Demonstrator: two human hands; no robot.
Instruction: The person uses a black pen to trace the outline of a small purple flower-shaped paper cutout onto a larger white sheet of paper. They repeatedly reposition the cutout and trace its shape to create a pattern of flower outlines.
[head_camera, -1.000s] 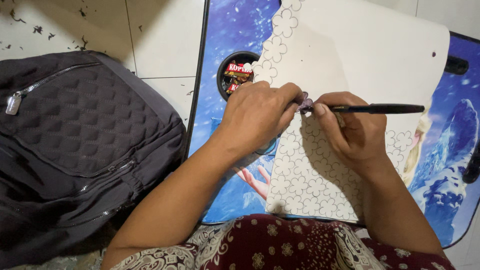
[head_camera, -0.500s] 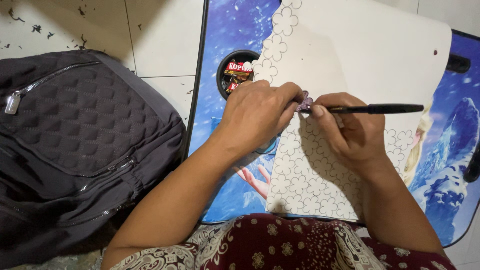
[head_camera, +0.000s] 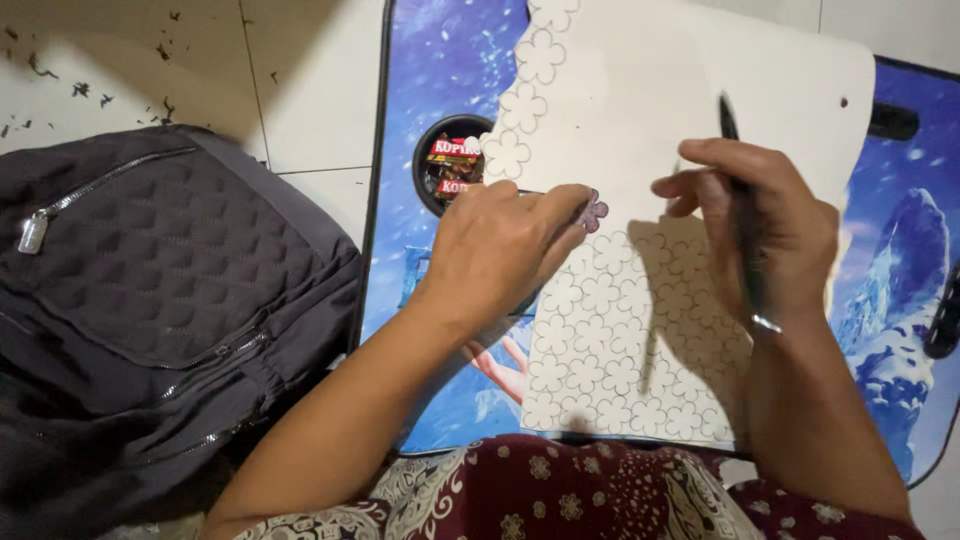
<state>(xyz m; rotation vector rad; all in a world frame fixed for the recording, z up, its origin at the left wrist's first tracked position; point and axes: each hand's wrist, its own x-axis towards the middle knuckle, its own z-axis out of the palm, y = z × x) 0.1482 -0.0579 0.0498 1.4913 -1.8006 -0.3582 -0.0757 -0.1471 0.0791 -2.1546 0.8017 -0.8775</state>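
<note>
Backpack (head_camera: 150, 300): dark, quilted, zipped; on the tiled floor at far left, beside the lap desk.
Lap desk (head_camera: 440, 60): blue, printed picture; a round recess (head_camera: 450, 165) holds sweet wrappers.
Left hand (head_camera: 500, 250): palm down at the sheet's left edge; fingertips pinched on a small purple flower template (head_camera: 594, 211), pressed flat to the sheet.
Paper sheet (head_camera: 640, 100): white, lying on the desk; flower outlines fill the lower half and run up the left edge.
Right hand (head_camera: 760, 225): just right of the template, apart from it; fingers closed around a black pen (head_camera: 745, 230), held near upright.
</note>
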